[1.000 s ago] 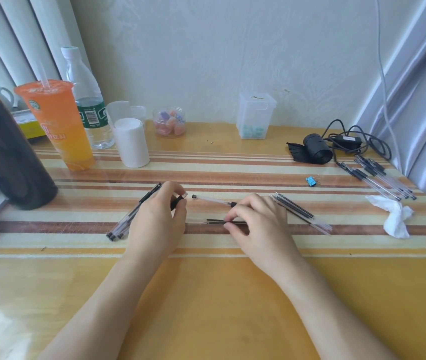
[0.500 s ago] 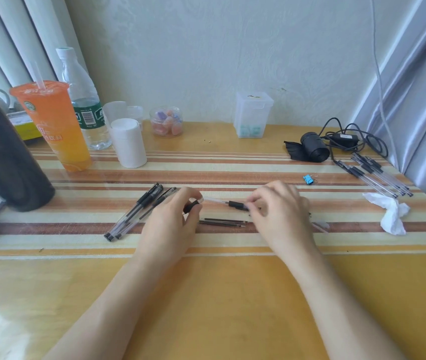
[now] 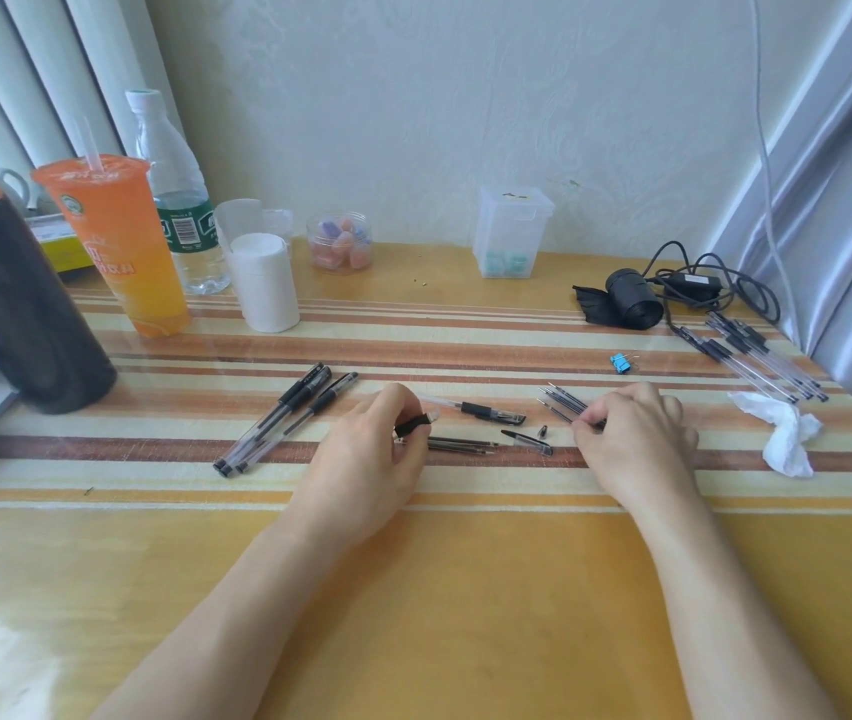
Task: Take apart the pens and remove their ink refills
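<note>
Meanwhile, both hands rested low on the striped table (image 3: 465,589). The left hand (image 3: 367,459) had its fingers (image 3: 403,407) curled and pinching a short black pen piece (image 3: 413,424), whose pale tip poked out beside the thumb. Just beyond that hand lay a capped pen (image 3: 476,409) with a clear barrel, pointing toward the right. Nearer the person, between the 2 hands, 2 thin ink refills (image 3: 460,445) lay side by side on a brown stripe, and a loose pen cap (image 3: 530,442) sat just to their right, with a tiny black bit (image 3: 543,431) near it.

The right hand (image 3: 631,439) had its fingers pressed together on a fanned bundle of refills (image 3: 561,405), the tips sticking out toward the left.

To the left of the left hand, 3 whole pens (image 3: 283,418) lay diagonally, close together. Well apart at the far right edge lay a group of clear pens (image 3: 756,361), with a crumpled tissue (image 3: 787,433) near them and a small blue clip (image 3: 620,362) between them and the right hand. An orange drink cup (image 3: 117,252) and a water bottle (image 3: 174,200) stood at the far left.
</note>
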